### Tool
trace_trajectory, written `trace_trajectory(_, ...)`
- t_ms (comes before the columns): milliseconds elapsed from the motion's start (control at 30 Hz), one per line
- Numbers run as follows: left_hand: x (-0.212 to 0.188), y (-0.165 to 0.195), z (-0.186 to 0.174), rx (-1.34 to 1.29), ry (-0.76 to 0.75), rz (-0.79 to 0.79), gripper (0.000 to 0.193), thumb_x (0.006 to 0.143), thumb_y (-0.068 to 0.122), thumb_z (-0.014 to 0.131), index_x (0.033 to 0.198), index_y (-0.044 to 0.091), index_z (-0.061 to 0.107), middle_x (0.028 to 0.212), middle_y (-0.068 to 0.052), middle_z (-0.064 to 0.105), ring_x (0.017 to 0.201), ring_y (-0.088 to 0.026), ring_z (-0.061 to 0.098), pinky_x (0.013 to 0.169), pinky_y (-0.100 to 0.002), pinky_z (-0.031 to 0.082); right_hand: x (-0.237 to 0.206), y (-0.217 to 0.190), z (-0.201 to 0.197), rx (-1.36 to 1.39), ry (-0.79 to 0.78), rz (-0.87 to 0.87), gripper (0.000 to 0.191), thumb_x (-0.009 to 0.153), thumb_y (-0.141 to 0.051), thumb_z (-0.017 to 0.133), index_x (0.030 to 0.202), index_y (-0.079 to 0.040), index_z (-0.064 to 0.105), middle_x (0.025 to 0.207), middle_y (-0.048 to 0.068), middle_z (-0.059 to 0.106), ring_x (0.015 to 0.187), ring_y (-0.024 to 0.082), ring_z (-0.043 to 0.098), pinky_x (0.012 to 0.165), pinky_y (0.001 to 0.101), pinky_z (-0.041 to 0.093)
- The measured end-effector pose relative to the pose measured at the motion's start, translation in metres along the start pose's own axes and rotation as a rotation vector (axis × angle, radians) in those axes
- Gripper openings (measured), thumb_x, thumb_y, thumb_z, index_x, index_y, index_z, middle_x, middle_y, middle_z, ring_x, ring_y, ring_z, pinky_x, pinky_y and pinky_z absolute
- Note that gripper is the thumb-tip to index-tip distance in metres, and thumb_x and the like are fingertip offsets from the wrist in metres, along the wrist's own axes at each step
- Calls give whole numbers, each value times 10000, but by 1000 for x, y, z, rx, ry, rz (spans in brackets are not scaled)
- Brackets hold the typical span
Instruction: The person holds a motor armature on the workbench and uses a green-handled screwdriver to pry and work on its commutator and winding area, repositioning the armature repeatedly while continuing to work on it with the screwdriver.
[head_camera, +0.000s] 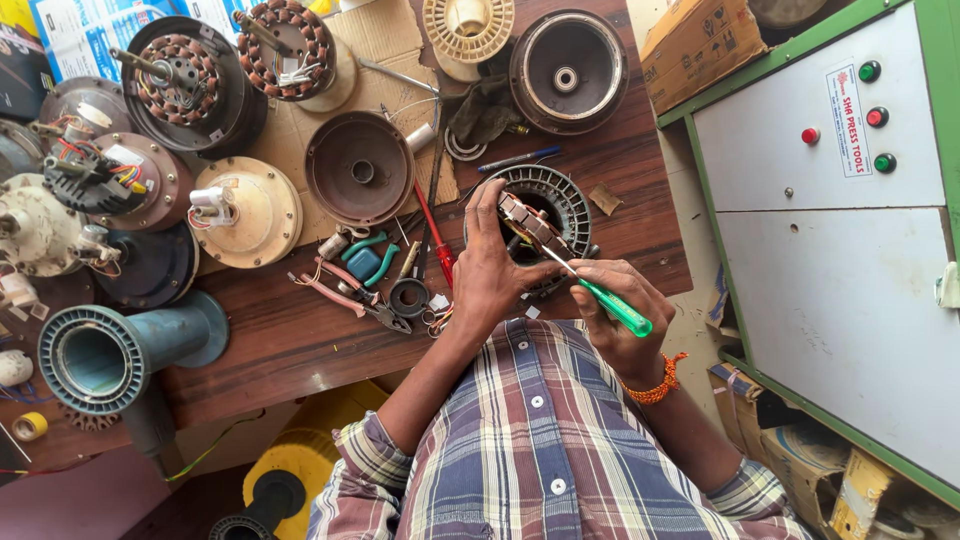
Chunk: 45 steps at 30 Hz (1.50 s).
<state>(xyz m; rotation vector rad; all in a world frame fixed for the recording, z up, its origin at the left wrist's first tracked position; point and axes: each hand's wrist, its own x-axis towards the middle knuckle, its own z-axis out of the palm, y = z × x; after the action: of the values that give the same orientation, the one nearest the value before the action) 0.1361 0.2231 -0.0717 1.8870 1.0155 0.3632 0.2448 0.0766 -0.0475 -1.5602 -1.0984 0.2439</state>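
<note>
On the right edge of the frame sits the biggest thing, a grey metal control cabinet (830, 200) with a green frame and coloured round buttons, well apart from the work. Next down in size is the dark wooden workbench (290, 340), worn and scratched, crowded with round fan motor housings, copper-wound stators and a ribbed blue-grey tube (110, 355) lying on its side. Flattened cardboard (385, 45) under some of the parts probably keeps them from sliding around.

At the bench's near edge, right in front of the person, is the ribbed stator ring (560, 195), dark metal with fine slots round its rim. Left hand (490, 270) is wrapped round its near side, fingers curled up over the top, looks like it's steadying the thing. Right hand (620, 320) is clenched on the green translucent handle of a screwdriver (600, 295), thin shaft angled up into the ring's windings.

Just left, a small pile: pliers (350, 290) with pink grips and a red-handled screwdriver (435, 240), kept within easy reach.
</note>
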Motion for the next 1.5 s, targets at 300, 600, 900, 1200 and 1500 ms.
trace_trajectory(300,2,-1,2,26,9,42,1206,578,387,977,1524,193,255,1567,-84,369,1183,-421,666,852,-542,620,-7,13,5,12,31,44,199,990,-101,753,1138,3,670,1108,160,742,1037,244,753,882,312,624)
trace_trajectory(600,1,1,2,26,-20,-10,1202,591,418,965,1527,214,239,1580,-80,352,1103,-435,692,812,-555,624,-3,7,1,-24,-7,51,208,979,-104,764,1137,-2,677,1119,172,744,1028,239,756,833,291,623)
trace_trajectory(900,1,3,4,47,-38,-37,1211,593,410,957,1535,213,220,1596,-77,331,1047,-451,702,773,-563,617,17,-17,2,-168,-63,-29,212,940,-61,800,1114,1,695,1095,167,745,1028,263,764,857,337,641)
trace_trajectory(1200,-1,2,7,28,-30,-4,1195,655,393,935,1562,183,185,1632,-107,300,1019,-478,703,768,-576,608,20,-30,8,-315,-164,-110,230,899,-3,802,1105,-5,701,1091,171,741,993,261,758,836,342,637)
trace_trajectory(1500,1,1,8,23,-44,-47,1229,588,441,971,1521,206,205,1588,-113,308,1005,-494,692,755,-583,607,10,-13,-5,-232,-100,21,141,983,-46,753,1078,9,664,1082,159,748,1009,253,763,863,339,622)
